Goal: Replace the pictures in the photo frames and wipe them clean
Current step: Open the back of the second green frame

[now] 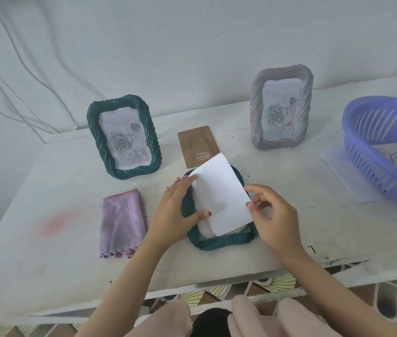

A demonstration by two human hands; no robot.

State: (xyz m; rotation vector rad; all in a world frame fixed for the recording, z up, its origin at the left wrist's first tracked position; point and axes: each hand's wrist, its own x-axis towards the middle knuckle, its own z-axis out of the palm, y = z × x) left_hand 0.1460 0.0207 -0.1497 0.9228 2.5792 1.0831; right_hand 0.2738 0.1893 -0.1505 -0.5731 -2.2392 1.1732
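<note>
Right hand (275, 220) is pinching the white picture (221, 198) by its right edge, holding it askew over the dark green frame (224, 242) lying flat, near centre of the table (47, 190). Left hand (178, 203), fingers straight, is pressing the frame's left side and the sheet.

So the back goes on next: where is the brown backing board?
In the head view the brown backing board lies flat at centre, between the upright green frame and the grey frame, just behind the white sheet.
</note>
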